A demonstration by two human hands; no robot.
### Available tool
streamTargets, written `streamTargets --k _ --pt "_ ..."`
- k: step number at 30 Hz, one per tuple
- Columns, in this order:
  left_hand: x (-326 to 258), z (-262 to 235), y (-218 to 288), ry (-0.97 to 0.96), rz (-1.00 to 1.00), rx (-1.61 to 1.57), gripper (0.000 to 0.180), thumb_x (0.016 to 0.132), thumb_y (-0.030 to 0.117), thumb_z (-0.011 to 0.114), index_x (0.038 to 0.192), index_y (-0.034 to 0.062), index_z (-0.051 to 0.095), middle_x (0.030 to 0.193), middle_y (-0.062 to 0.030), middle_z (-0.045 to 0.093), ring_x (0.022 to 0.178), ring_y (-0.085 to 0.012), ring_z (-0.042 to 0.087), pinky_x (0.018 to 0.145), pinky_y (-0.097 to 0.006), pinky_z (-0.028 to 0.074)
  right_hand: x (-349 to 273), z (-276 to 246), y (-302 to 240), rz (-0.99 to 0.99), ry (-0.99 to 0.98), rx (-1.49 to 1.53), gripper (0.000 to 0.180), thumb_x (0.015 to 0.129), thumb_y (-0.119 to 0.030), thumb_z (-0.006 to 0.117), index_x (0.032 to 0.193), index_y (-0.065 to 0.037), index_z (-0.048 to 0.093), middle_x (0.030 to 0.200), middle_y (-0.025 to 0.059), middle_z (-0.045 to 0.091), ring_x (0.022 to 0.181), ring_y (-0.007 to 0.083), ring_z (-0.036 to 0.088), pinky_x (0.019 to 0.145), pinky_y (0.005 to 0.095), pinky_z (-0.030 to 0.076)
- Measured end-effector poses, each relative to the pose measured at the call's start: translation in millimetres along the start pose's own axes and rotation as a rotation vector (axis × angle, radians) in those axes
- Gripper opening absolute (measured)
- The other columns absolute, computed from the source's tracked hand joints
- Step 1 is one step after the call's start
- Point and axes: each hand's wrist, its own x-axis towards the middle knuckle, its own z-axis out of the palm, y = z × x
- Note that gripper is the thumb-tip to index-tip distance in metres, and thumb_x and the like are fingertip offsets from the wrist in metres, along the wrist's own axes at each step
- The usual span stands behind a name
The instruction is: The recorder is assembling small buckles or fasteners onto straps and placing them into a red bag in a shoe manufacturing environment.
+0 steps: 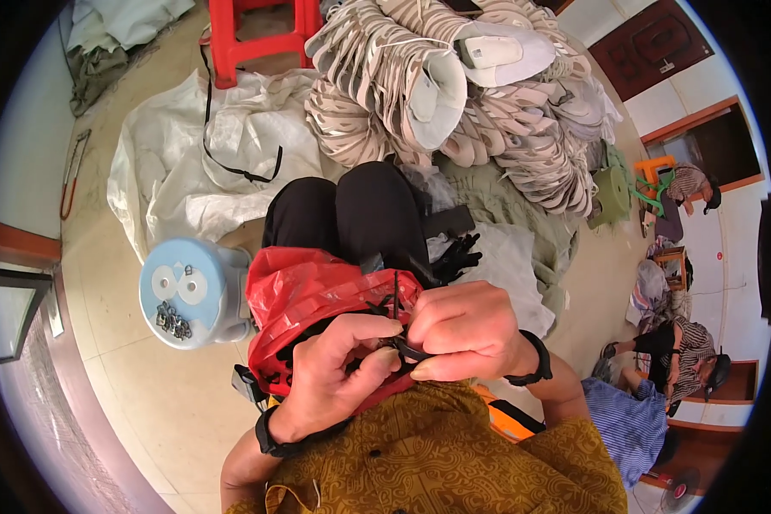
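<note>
My left hand (338, 364) and my right hand (469, 332) are close together over my lap. Both pinch a thin black strap (414, 352), which loops between the fingertips. Part of the strap is hidden by the fingers, and I cannot make out whether a small fitting sits on it. Beneath the hands a red plastic bag (293, 287) lies across my thighs, with more black pieces inside. To the left, a pile of small metal clips (173, 321) rests on a round blue and white stool (195, 257).
Large bundles of beige shoe uppers (377, 77) are stacked ahead. A white woven sheet (163, 146) covers the floor at the far left, below a red plastic stool (265, 43). A green roll (610, 195) stands at the right. Two people (690, 364) sit farther right.
</note>
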Motion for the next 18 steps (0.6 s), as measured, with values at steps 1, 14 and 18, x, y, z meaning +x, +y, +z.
streamTargets --k 1,14,18 --pt "0.1 0.5 0.2 0.011 0.009 -0.013 0.025 0.074 -0.003 0.060 0.097 0.0006 0.051 0.075 -0.0056 0.062 0.068 -0.0089 0.061 0.061 -0.020 0.049 0.0 0.1 0.0 -0.007 0.006 0.002 0.023 0.060 -0.003 0.071 0.056 -0.001 0.048 0.063 0.0084 0.053 0.052 0.0230 0.051 0.045 0.0301 0.039" --pt "-1.5 -1.5 0.6 0.002 0.129 0.108 0.025 0.074 -0.005 0.058 0.097 -0.0004 0.051 0.074 -0.0072 0.061 0.069 -0.0124 0.063 0.059 -0.022 0.050 -0.7 2.7 -2.3 0.039 -0.006 0.051 0.024 0.060 -0.003 0.071 0.056 -0.001 0.048 0.064 0.0090 0.054 0.055 0.0249 0.053 0.048 0.0310 0.042" --pt "-1.3 -0.7 0.0 0.016 0.116 0.106 0.025 0.073 -0.005 0.058 0.097 -0.0001 0.051 0.073 -0.0071 0.061 0.067 -0.0124 0.063 0.059 -0.021 0.049 -0.9 2.5 -2.1 0.039 -0.009 0.019 0.024 0.060 -0.003 0.071 0.056 -0.001 0.047 0.064 0.0086 0.054 0.055 0.0246 0.053 0.048 0.0307 0.042"
